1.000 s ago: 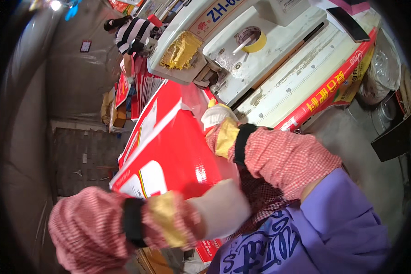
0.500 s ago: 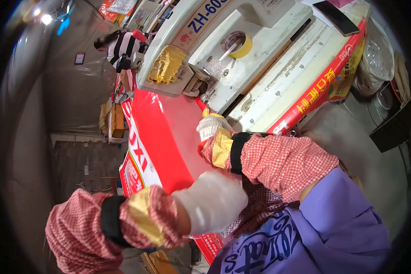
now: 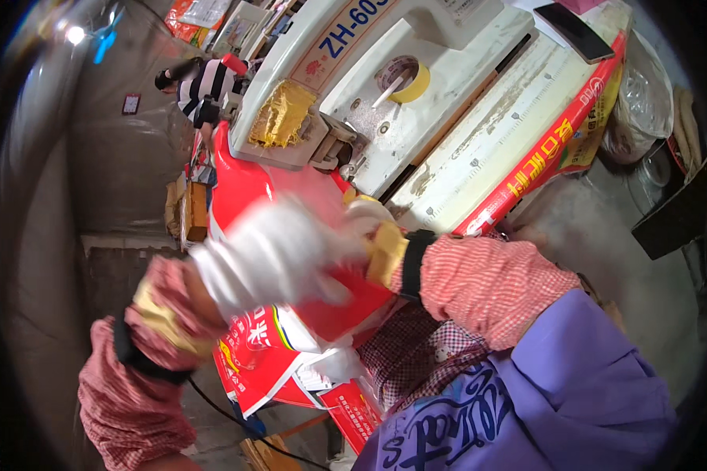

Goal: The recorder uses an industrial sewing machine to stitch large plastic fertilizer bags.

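Stretching from beneath the head of the sewing machine (image 3: 294, 63) down toward the wearer's lap, the red-and-white sack (image 3: 336, 315) is placed directly under and ahead of both hands, its long axis seemingly slanted from upper left to lower right. Its upper part is set close against the machine's head, though whether its edge is caught there cannot be told.

The right hand (image 3: 367, 218), in a white glove with yellow fingertips, is placed nearer to the machine, at the sack's right-hand edge. Its fingers seem to be curled there, but it is partly covered by the other glove, so whether the edge is gripped cannot be told. The left hand (image 3: 273, 250), also gloved in white, is seen across the middle of the sack; it is badly blurred, and neither its opening nor any hold can be made out.

Beyond the right hand, the way is blocked by the machine's bed, on which a roll of yellow tape (image 3: 416, 85) is laid. The white table (image 3: 499, 129) is set farther right, with a phone (image 3: 573, 33) on its far part. At upper left, a person in a striped shirt (image 3: 206, 85) is seen, well apart from the hands.
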Motion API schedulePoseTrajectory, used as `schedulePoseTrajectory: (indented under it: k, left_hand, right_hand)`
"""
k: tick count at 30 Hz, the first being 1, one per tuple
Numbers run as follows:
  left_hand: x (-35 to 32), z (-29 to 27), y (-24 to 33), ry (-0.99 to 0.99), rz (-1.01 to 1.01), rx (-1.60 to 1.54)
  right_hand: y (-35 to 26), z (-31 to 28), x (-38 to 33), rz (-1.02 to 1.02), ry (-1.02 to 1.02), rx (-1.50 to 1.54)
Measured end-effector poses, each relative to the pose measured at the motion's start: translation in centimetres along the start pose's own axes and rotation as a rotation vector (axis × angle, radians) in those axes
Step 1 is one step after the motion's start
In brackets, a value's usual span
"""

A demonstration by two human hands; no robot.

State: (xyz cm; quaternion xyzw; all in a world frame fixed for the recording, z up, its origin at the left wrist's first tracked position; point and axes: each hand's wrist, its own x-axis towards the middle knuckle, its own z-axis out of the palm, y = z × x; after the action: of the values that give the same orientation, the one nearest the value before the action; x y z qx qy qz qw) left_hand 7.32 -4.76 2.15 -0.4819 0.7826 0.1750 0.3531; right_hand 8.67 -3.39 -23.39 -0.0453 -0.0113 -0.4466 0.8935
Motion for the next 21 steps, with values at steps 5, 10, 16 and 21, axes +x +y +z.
schedulePoseTrajectory:
  k: [5,10,16,21]
  left_hand:
    - [-1.3,-1.1,1.0,0.073,0.302,0.214]
    - [-0.2,7.7,6.2,0.144,0.309,-0.069]
    - [3.0,9.5,-0.5,0.194,-0.046,0.137]
    - [5.0,12.6,-10.2,0.379,-0.428,0.137]
  right_hand:
    - [-5.2,3.6,-2.5,-0.355,-0.269,-2.306]
    - [-4.2,4.4,0.2,-0.467,-0.030,-2.233]
    - [-3.4,2.9,4.8,-0.013,-0.243,-2.200]
    - [-3.8,4.4,4.6,0.552,0.016,-0.651]
